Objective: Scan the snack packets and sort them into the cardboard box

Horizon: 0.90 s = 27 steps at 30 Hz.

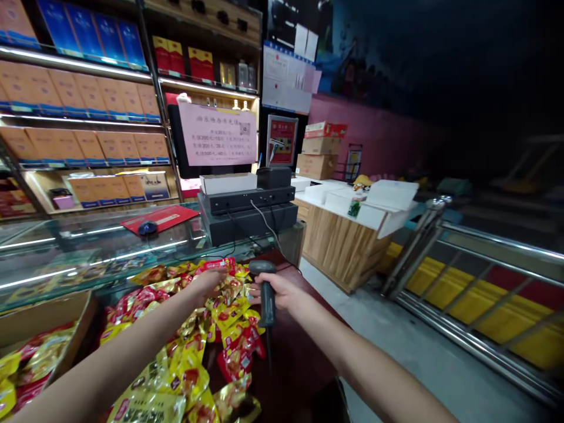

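Note:
My left hand (211, 283) is over the far end of a pile of snack packets, its fingers closed on the edge of a red snack packet (219, 264); the fingertips are partly hidden. In my right hand (281, 290) is a black barcode scanner (267, 305), its handle upright and its head at the top. Fingers show on the left side of the handle, and a cable hangs from its lower end. Shiny yellow packets (189, 373) and red packets (240, 355) cover the dark red counter (304, 352) between my arms.
At the left stands an open cardboard box (48, 308) with more packets. Behind the pile are a glass display case (101, 238), a red folder (163, 218) with a mouse on it, and a black cash register (251, 217) with cables. A metal railing (493, 241) runs along the right.

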{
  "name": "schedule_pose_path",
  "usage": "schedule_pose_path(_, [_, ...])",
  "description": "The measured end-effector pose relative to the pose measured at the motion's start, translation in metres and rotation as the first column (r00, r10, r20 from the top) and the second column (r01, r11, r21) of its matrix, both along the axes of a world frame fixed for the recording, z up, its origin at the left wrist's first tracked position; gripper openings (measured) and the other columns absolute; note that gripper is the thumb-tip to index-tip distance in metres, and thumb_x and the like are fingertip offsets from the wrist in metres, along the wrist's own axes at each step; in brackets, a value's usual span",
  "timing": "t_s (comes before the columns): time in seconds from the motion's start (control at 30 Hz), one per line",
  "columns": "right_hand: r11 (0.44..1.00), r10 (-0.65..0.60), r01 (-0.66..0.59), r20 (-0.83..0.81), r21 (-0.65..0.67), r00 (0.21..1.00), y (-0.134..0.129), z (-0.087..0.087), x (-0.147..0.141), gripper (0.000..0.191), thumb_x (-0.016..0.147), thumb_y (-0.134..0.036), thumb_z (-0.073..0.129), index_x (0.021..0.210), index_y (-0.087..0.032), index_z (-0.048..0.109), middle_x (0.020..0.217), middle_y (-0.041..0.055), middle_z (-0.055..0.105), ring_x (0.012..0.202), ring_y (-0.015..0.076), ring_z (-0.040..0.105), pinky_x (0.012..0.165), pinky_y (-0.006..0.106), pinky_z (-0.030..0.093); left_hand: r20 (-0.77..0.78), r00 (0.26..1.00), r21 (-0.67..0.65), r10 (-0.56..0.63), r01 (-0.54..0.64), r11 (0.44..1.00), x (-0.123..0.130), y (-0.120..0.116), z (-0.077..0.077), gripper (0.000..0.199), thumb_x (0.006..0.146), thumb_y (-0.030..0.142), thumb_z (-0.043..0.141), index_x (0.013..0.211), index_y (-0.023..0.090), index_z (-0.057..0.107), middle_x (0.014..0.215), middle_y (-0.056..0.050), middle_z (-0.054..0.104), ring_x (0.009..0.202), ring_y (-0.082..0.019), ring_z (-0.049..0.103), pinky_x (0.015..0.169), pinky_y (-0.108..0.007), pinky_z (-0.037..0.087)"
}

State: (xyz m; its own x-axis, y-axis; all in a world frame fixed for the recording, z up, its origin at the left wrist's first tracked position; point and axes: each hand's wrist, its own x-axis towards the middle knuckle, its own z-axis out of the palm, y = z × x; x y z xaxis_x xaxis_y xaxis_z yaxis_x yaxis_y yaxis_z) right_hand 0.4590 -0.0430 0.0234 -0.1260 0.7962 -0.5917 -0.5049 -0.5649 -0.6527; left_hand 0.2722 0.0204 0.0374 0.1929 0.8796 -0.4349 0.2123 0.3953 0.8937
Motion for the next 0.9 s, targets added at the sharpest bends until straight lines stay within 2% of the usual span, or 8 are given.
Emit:
schedule_pose_path(0.13, [0.999, -0.005, 0.003, -0.044, -0.053, 0.999, 0.017, -0.018, -0.012, 0.003, 0.075, -0.012, 0.052, 0.073, -0.012, 0.053, 0.059, -0.0005, 0.05, 0.057, 0.0132, 0.057, 0.069, 0.036, 0.056, -0.002, 1.0, -0.057, -0.011, 0.011, 0.998, 0.0, 0.005, -0.006, 0.033, 0.072, 0.012, 0.057, 0.104, 0.015, 0.059, 0.087, -0.006, 0.064, 0.07, -0.015, 0.057, 0.063, -0.028, 0.046])
schedule_pose_path(0.27, [0.998, 0.013, -0.017, -0.066, -0.055, 0.998, 0.023, -0.026, -0.021, 0.005, 0.072, -0.01, 0.051, 0.071, -0.013, 0.054, 0.06, 0.0001, 0.053, 0.058, 0.0134, 0.058, 0.071, 0.036, 0.056, 0.052, 0.997, -0.098, -0.057, 0.062, 0.993, -0.008, 0.01, -0.013, 0.027, 0.072, 0.023, 0.064, 0.098, 0.016, 0.061, 0.083, -0.005, 0.065, 0.07, -0.015, 0.059, 0.064, -0.028, 0.047])
schedule_pose_path(0.37, [1.0, 0.027, -0.026, -0.091, 0.006, 0.995, 0.019, -0.019, -0.025, 0.01, 0.068, -0.007, 0.05, 0.073, -0.013, 0.056, 0.062, 0.001, 0.057, 0.062, 0.0134, 0.06, 0.072, 0.034, 0.055, 0.103, 0.989, -0.103, -0.104, 0.115, 0.988, -0.015, 0.009, -0.012, 0.036, 0.066, 0.037, 0.073, 0.093, 0.016, 0.062, 0.088, -0.008, 0.067, 0.077, -0.017, 0.061, 0.067, -0.029, 0.047])
schedule_pose_path(0.5, [0.993, 0.038, -0.026, -0.098, 0.114, 0.994, 0.009, -0.001, -0.034, 0.015, 0.068, -0.005, 0.05, 0.076, -0.013, 0.059, 0.064, 0.0012, 0.059, 0.063, 0.0124, 0.06, 0.072, 0.03, 0.054, 0.142, 0.972, -0.05, -0.188, 0.197, 0.979, -0.019, -0.002, -0.001, 0.053, 0.058, 0.048, 0.078, 0.099, 0.018, 0.064, 0.094, -0.008, 0.068, 0.077, -0.017, 0.062, 0.066, -0.028, 0.046])
schedule_pose_path(0.63, [0.981, 0.03, -0.015, -0.076, 0.195, 0.997, -0.001, 0.012, -0.053, 0.013, 0.067, -0.005, 0.052, 0.071, -0.013, 0.06, 0.059, -0.0006, 0.058, 0.056, 0.01, 0.058, 0.07, 0.026, 0.054, 0.16, 0.966, -0.027, -0.201, 0.208, 0.978, -0.023, -0.017, 0.002, 0.05, 0.055, 0.045, 0.08, 0.092, 0.017, 0.064, 0.089, -0.007, 0.069, 0.072, -0.017, 0.063, 0.061, -0.027, 0.045])
schedule_pose_path(0.73, [0.963, 0.052, -0.036, -0.052, 0.268, 0.997, -0.012, 0.02, -0.068, 0.014, 0.064, -0.003, 0.054, 0.072, -0.012, 0.062, 0.061, -0.0008, 0.059, 0.057, 0.0092, 0.058, 0.069, 0.026, 0.054, 0.216, 0.954, -0.007, -0.206, 0.212, 0.977, -0.033, -0.021, -0.008, 0.04, 0.055, 0.039, 0.082, 0.081, 0.015, 0.063, 0.077, -0.006, 0.069, 0.067, -0.017, 0.063, 0.06, -0.026, 0.045])
schedule_pose_path(0.9, [0.943, 0.004, -0.015, 0.036, 0.332, 0.999, -0.031, 0.03, -0.087, 0.015, 0.059, -0.007, 0.064, 0.072, -0.013, 0.061, 0.067, 0.0006, 0.064, 0.066, 0.0123, 0.063, 0.068, 0.028, 0.054, 0.322, 0.931, -0.058, -0.175, 0.204, 0.977, -0.06, -0.021, -0.02, 0.033, 0.061, 0.029, 0.08, 0.086, 0.015, 0.065, 0.074, -0.005, 0.069, 0.062, -0.015, 0.062, 0.061, -0.026, 0.047])
